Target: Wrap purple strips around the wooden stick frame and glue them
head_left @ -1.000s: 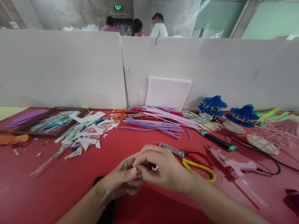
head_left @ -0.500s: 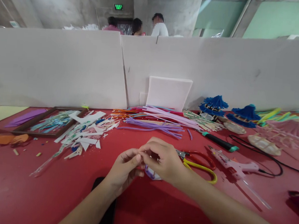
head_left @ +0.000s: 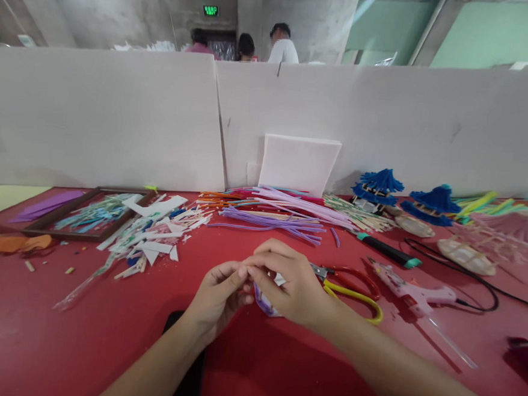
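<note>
My left hand and my right hand meet at their fingertips above the red table. Both are closed around something too small or hidden to make out. A small purple and white piece shows beneath my right hand's fingers, mostly covered by them. Just right of that hand lie scissors with red and yellow handles. Under my left wrist is a dark flat object. Purple fuzzy sticks lie beyond my hands.
A pink glue gun with a black cord and a black-green tool lie right. Blue roofed models stand behind them. At left are paper scraps and a brown frame. People show beyond the white partition.
Both hands have shifted slightly, still joined at the fingertips. The purple and white piece has tilted and moved a little to the left.
</note>
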The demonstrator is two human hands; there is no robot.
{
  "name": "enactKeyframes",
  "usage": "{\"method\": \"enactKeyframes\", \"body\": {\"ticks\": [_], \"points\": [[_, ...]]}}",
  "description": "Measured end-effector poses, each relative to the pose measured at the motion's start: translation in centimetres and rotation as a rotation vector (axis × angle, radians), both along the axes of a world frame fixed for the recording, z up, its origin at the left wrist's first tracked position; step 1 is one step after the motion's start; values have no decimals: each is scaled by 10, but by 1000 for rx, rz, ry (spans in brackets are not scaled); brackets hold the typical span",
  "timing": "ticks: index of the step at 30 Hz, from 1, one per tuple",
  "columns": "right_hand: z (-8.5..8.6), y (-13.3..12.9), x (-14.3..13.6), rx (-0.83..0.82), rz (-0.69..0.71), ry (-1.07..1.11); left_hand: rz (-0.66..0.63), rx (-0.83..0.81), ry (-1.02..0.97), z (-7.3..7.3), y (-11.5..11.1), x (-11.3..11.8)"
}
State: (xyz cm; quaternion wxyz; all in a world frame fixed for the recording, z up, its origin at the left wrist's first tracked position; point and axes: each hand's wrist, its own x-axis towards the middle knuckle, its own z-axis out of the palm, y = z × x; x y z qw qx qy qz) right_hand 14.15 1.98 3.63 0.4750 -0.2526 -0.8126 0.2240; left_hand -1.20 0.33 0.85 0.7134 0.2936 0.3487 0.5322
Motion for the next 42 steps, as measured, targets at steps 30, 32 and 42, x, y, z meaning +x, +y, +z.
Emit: {"method": "enactKeyframes", "body": {"ticks": [30, 32, 42], "points": [[5, 5, 4, 39, 75, -80, -20, -9, 21, -3, 0, 0], [3, 6, 6, 74, 86, -118, -1, -15, 21, -2, 1, 0], [-11, 5, 2, 185, -98, -146, 111, 120, 141, -2, 1, -2]]}}
